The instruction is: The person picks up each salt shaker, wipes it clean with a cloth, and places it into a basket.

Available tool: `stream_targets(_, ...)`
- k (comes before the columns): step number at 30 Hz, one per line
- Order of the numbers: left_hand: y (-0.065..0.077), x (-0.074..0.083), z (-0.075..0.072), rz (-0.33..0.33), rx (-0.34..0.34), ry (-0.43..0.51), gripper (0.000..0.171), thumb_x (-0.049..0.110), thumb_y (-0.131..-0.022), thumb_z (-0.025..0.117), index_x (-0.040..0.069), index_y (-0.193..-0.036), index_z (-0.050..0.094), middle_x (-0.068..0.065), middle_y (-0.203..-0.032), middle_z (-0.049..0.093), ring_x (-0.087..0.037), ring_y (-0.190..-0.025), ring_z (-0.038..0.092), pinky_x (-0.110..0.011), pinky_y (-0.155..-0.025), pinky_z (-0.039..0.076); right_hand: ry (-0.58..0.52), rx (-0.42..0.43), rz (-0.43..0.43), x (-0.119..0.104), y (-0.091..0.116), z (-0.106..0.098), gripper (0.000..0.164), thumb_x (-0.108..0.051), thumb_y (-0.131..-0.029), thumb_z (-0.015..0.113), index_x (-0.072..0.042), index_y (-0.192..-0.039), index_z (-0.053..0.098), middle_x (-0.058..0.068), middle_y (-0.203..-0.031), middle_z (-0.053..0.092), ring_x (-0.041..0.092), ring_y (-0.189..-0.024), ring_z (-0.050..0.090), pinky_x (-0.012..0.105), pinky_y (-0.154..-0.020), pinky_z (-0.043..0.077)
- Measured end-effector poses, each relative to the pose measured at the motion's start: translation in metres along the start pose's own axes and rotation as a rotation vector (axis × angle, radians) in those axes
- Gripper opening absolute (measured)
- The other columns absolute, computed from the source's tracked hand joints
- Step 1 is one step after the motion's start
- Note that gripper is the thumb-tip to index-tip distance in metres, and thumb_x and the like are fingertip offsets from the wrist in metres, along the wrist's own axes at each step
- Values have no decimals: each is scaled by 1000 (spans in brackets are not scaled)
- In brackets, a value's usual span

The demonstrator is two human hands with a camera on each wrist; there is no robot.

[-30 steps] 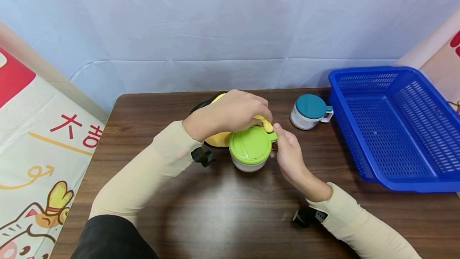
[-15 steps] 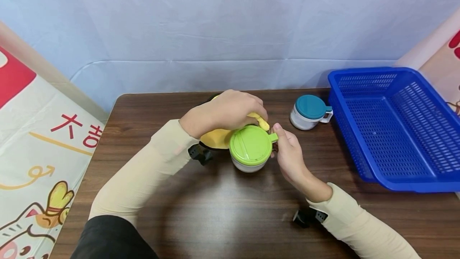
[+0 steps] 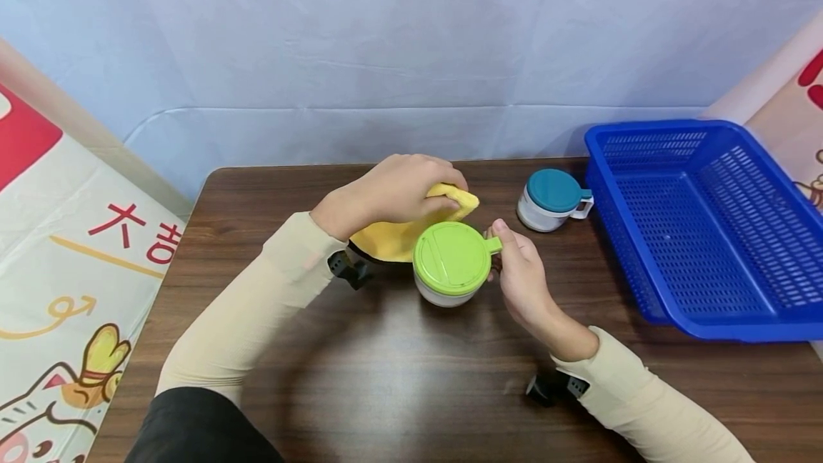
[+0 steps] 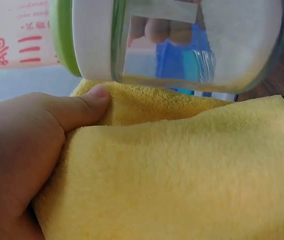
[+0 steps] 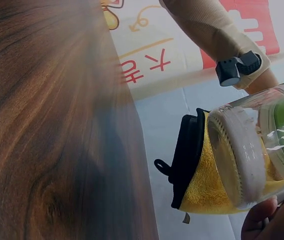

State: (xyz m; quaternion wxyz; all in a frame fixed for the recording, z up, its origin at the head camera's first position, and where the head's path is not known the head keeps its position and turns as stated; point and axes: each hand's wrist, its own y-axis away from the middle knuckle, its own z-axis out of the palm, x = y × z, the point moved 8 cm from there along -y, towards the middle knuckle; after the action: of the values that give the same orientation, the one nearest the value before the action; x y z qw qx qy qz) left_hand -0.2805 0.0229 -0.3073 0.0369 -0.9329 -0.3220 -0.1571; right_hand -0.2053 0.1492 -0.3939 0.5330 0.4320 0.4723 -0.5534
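Observation:
My right hand (image 3: pixel 524 277) grips the handle of a clear glass seasoning jar (image 3: pixel 452 259) with a bright green lid and a white collar. The jar is held up, its underside showing in the right wrist view. A yellow cloth (image 3: pixel 386 241) with black edging is held in my left hand (image 3: pixel 401 191), thumb over a fold, just behind and left of the jar. In the left wrist view the cloth (image 4: pixel 181 165) lies right along the jar's side (image 4: pixel 97 40). From the right wrist, the cloth's black border and hanging loop (image 5: pixel 162 166) show past the glass.
Behind and to the right stands a second jar (image 3: pixel 554 198) with a teal lid and white handle. A blue plastic basket (image 3: pixel 662 306) sits at the right, close beside it. The dark wooden table (image 3: pixel 386 391) ends at a pale backdrop.
My left hand has drawn back a little to the left and away with the cloth, off the lid's edge. The green-lidded jar and right hand have barely shifted.

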Motion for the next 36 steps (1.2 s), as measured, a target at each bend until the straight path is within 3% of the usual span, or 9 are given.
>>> stream_targets(10,15,-17,-2,-39,61,16,24,35,-100,66,26,-122,72,12,-116,67,-9,-100,61,-36,-83,50,-17,43,4,0,-2,-4,51,-27,-113,35,-8,-65,39,-3,-67,43,11,-59,41,21,-51,35)
stream_targets(24,58,-39,-9,-74,151,98,21,34,-98,70,22,-115,73,11,-111,69,-14,-100,63,-39,-87,50,-77,72,-29,-4,-5,-11,52,-29,-112,36,-5,-66,35,2,-64,36,13,-56,37,23,-50,35)
stream_targets(29,71,-37,-13,-23,186,151,17,31,-95,74,24,-111,74,15,-106,69,-9,-93,62,-35,-84,49,-65,84,-12,-2,-7,-12,52,-26,-113,34,-9,-64,37,-1,-63,37,13,-56,35,22,-50,34)
stream_targets(36,81,-21,-17,131,222,262,16,23,-91,79,20,-107,75,13,-99,69,-8,-83,58,-32,-78,47,-62,91,-5,-1,-8,-13,52,-25,-113,34,-12,-63,40,-3,-62,38,15,-57,34,22,-50,34)
